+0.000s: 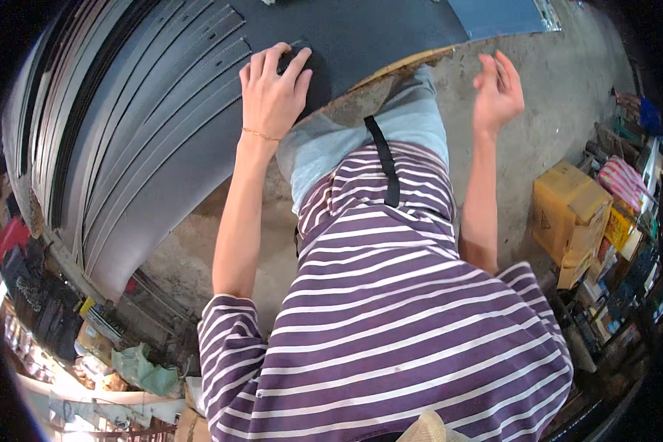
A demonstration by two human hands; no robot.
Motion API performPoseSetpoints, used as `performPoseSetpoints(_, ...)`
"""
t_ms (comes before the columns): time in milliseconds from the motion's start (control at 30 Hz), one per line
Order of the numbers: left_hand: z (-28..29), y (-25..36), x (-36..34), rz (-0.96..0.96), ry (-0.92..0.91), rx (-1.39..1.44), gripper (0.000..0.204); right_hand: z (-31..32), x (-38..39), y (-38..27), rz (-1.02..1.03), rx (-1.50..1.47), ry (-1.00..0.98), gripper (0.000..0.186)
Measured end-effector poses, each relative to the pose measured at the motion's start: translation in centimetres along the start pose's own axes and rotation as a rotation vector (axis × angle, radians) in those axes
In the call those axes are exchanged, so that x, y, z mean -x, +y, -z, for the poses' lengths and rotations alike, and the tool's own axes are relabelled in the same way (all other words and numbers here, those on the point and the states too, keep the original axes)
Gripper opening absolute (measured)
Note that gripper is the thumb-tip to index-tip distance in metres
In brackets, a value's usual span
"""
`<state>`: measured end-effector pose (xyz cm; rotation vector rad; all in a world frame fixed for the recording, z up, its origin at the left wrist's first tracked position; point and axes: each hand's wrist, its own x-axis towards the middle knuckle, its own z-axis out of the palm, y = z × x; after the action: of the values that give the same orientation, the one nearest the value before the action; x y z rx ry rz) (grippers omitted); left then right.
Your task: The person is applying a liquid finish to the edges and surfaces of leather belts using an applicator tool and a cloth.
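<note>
My left hand (275, 85), a thin bracelet at its wrist, rests on a dark grey flat surface (368, 40). Its fingers bend around a small black object (287, 60), mostly hidden under them, so its kind does not show. Just left of these fingertips end several long grey strips (191, 88) with stitch-like marks along their edges, layered and fanned out. To the right, away from the surface, my right hand (498, 96) is raised over the floor with its fingers curled in. Whatever it may hold is too small or hidden to make out.
A worn yellowish edge (398, 68) borders the surface near my legs. At the upper right lies a bluish sheet (497, 18). A cardboard box (567, 206) and cluttered shelves stand on the right. Cloths and a green bag (144, 370) lie at lower left.
</note>
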<state>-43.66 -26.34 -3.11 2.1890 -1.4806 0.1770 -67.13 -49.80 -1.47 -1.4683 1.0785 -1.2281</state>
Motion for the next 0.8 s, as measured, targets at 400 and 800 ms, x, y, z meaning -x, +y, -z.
performPoseSetpoints(400,0.3,-0.1,-0.4,-0.173,-0.01,-0.195,0.043,-2.4,1.5,-0.5,0.08,-0.102,-0.184,0.022)
performPoseSetpoints(800,-0.7,-1.1,-1.6,-0.114,0.129,-0.162,0.022,-2.8,2.2,-0.8,-0.021,-0.092,-0.238,0.021)
